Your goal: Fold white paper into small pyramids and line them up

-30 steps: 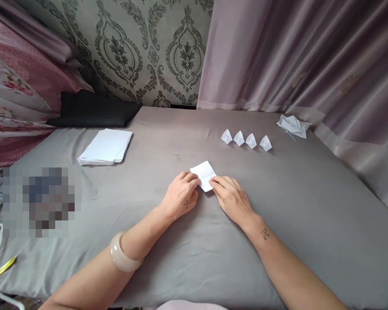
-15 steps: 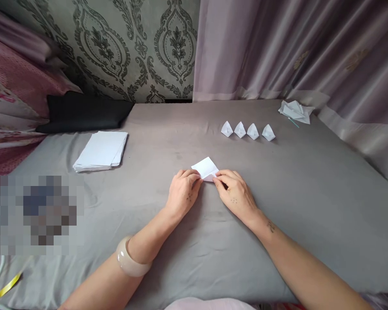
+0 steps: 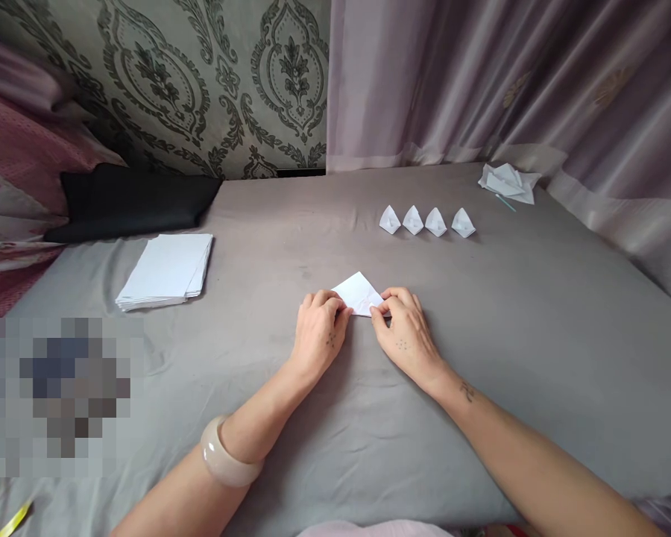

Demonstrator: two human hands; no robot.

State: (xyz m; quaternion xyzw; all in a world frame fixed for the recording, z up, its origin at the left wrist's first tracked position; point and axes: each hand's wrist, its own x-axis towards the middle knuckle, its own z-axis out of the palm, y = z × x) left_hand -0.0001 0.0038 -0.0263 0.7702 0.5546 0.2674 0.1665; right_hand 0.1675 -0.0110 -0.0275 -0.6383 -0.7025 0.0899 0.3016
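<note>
A small folded sheet of white paper [image 3: 360, 291] lies on the grey cloth in front of me, one corner pointing away. My left hand [image 3: 320, 328] pinches its left corner between thumb and fingers. On the opposite side my right hand [image 3: 405, 328] is closed on the right corner, thumb near the bottom edge. The paper's two side corners are partly hidden under my fingers. Beyond it, several folded paper boats [image 3: 413, 221] stand in a row, apart from both hands.
A stack of white paper [image 3: 165, 270] lies to the left, before a black cloth [image 3: 134, 201]. Crumpled and folded papers [image 3: 508, 183] with a thin bluish stick [image 3: 505, 203] sit at the far right. A yellow strip [image 3: 16, 520] shows at the lower left; a blurred patch covers things above it.
The paper's near edge has been folded, so it now shows a more triangular outline with a straight bottom edge. My right hand has shifted slightly. The camera view has tilted a little.
</note>
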